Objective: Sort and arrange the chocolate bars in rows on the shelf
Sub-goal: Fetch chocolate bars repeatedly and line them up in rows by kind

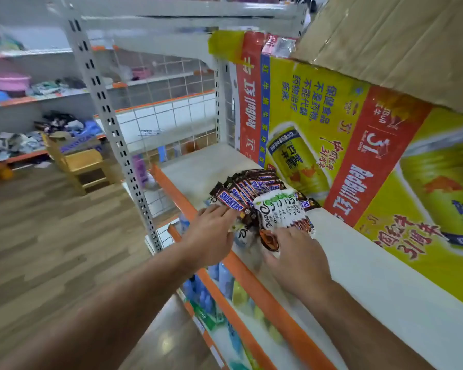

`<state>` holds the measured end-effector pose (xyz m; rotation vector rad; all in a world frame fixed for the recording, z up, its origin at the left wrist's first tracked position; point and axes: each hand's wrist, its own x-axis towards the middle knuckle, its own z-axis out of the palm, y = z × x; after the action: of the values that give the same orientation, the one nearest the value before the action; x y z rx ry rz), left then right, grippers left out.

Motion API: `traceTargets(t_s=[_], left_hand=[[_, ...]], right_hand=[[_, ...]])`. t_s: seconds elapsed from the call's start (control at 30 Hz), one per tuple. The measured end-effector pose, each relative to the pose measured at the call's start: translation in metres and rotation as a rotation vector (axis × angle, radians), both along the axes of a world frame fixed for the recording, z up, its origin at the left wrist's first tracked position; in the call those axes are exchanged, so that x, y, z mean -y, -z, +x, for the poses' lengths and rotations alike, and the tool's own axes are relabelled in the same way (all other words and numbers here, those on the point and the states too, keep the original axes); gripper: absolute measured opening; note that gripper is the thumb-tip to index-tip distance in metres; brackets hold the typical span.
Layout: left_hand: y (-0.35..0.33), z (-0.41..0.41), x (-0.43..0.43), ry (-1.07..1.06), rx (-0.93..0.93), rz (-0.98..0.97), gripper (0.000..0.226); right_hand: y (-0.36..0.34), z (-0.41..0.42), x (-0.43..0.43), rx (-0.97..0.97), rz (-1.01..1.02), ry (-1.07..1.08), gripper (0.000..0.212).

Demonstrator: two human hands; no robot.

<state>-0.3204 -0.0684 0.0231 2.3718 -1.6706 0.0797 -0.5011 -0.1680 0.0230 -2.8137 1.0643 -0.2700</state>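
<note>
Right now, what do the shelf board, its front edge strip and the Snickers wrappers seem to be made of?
Shelf board: likely painted sheet metal, off-white and matte, matching the slotted upright.
Front edge strip: orange, smooth, probably plastic or painted metal; cannot tell which.
Snickers wrappers: thin glossy plastic film, judging by sheen and crimped ends.

Brown Snickers bars (247, 189) lie fanned in an overlapping row on the white shelf (358, 252), labels up, slanting away from its orange front edge. Just beside and partly over them lies a stack of white Dove bars (281, 212), also overlapped and angled. One more Dove bar (242, 233) lies flat near the edge, partly hidden.
</note>
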Motion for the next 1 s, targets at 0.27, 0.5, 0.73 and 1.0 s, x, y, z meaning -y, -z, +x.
traceTargets(t_s=[0.27,0.5,0.73,1.0], left_hand=[[0.014,0.092,0.058,0.281,0.078,0.05,0.054],[0.003,0.139,0.089,0.583,0.044,0.108,0.028],[0.0,0.152,0.089,0.711,-0.134,0.172,0.016],[-0.014,0.141,0.1,0.715,-0.35,0.23,0.025]], right_hand=[[0.01,0.044,-0.006,-0.086,0.014,0.272,0.047],[0.015,0.087,-0.024,-0.137,0.033,0.557,0.06],[0.012,0.106,-0.039,-0.078,0.114,0.737,0.052],[-0.004,0.092,-0.053,-0.105,0.093,0.892,0.034]])
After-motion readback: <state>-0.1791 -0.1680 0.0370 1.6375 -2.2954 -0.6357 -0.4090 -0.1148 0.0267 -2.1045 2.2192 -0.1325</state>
